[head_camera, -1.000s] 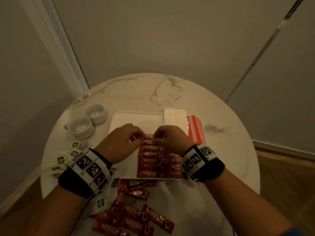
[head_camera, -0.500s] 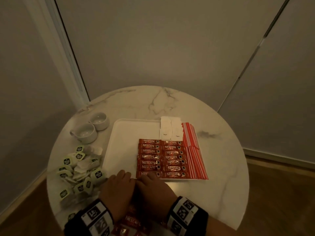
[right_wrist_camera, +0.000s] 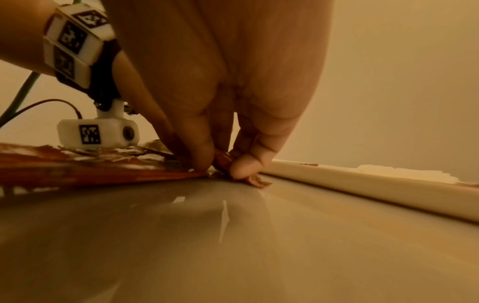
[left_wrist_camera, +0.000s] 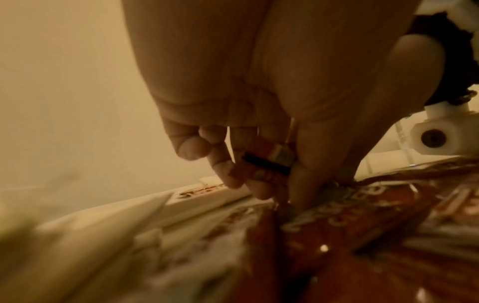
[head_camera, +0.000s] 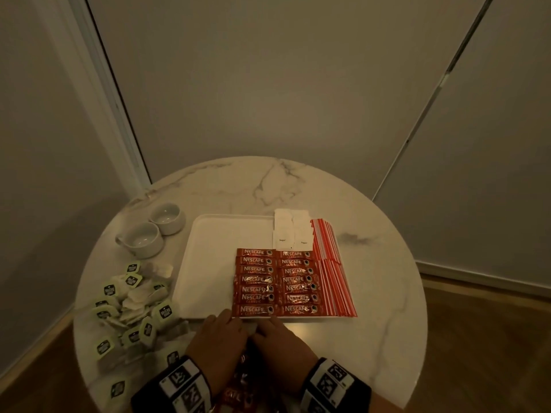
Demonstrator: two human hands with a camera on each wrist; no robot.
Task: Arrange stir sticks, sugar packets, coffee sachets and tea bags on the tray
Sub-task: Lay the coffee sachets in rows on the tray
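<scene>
A white tray [head_camera: 208, 263] holds two neat columns of red coffee sachets [head_camera: 277, 281], two white sugar packets [head_camera: 290, 231] at its far edge and red-striped stir sticks [head_camera: 334, 278] along its right side. Tea bags [head_camera: 134, 299] lie heaped on the table left of the tray. My left hand [head_camera: 222, 335] and right hand [head_camera: 280, 341] sit side by side just before the tray's near edge, over loose coffee sachets [head_camera: 238, 391]. In the left wrist view, curled fingers pinch a red sachet [left_wrist_camera: 261, 164]. In the right wrist view, thumb and fingers [right_wrist_camera: 246, 164] pinch a red sachet [right_wrist_camera: 220, 158] low on the table.
Two white cups [head_camera: 140, 239] [head_camera: 167, 217] stand at the back left of the round marble table [head_camera: 372, 308]. The left half of the tray is bare. Walls close in behind the table, and a wooden floor shows to the right.
Both hands have drawn back from the far end of the sachet rows to the loose sachets in front of the tray. The head view has tilted upward.
</scene>
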